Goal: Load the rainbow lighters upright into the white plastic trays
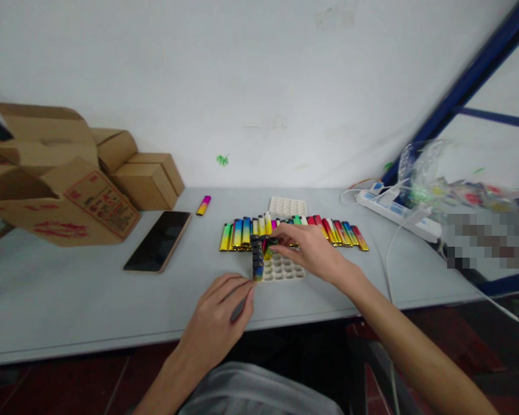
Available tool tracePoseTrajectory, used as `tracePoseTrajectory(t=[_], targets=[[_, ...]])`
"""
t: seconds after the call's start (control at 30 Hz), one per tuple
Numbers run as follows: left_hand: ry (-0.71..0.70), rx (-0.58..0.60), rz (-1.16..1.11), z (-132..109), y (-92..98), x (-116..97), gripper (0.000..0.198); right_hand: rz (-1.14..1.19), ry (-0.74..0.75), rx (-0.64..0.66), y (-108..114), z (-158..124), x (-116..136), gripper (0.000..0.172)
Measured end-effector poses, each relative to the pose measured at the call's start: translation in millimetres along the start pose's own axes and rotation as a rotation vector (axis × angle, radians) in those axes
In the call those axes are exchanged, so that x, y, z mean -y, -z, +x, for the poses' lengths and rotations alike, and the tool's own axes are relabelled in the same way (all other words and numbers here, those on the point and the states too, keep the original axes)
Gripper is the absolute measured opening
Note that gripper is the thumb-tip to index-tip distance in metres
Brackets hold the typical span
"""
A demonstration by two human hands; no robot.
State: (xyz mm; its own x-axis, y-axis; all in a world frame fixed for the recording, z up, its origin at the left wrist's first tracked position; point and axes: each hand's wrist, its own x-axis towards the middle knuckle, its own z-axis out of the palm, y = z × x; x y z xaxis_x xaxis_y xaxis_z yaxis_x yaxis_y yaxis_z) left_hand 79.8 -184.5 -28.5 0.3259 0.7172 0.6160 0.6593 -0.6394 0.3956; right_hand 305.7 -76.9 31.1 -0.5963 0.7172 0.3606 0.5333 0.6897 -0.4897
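Observation:
A pale tray with rows of round holes [283,268] lies on the table in front of me. Along its left side and back stand lighters with black tops [258,253], upright in the holes. My right hand [305,248] pinches a lighter [269,249] with a dark top and a yellow-green body above the tray's back left part; the fingers partly cover it. My left hand [222,311] is by the front left corner, its fingertips at the tray's edge and its thumb apart from the fingers. Behind the tray, a row of colourful shiny lighters [242,232] lies side by side, partly hidden by my right hand.
A second holed tray [288,205] lies near the wall. To the left are a single pink-and-yellow lighter [203,206], a phone [159,242] and cardboard boxes [90,196]. On the right lie a power strip [398,216] with white cables and a clear plastic bag [428,173].

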Motion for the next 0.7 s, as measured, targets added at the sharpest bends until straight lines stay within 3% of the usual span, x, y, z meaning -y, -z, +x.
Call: tracePoseTrajectory(t=[0.17, 0.27, 0.43, 0.57, 0.7], targets=[[-0.003, -0.008, 0.000, 0, -1.5, 1, 0.018, 0.035, -0.078, 0.061, -5, 1, 2, 0.033], [0.000, -0.008, -0.003, -1, -3.3, 2, 0.019, 0.102, -0.066, 0.051, 3, -1, 3, 0.039], [0.006, -0.021, -0.006, -2, -4.9, 2, 0.020, 0.110, -0.055, 0.003, 29, 13, -5, 0.016], [0.007, -0.028, -0.007, -1, -3.7, 1, 0.020, 0.010, 0.059, 0.053, 31, 41, -27, 0.014], [0.008, -0.043, -0.010, 1, -2.3, -1, 0.020, -0.076, 0.142, 0.234, 20, 59, -47, 0.040]])
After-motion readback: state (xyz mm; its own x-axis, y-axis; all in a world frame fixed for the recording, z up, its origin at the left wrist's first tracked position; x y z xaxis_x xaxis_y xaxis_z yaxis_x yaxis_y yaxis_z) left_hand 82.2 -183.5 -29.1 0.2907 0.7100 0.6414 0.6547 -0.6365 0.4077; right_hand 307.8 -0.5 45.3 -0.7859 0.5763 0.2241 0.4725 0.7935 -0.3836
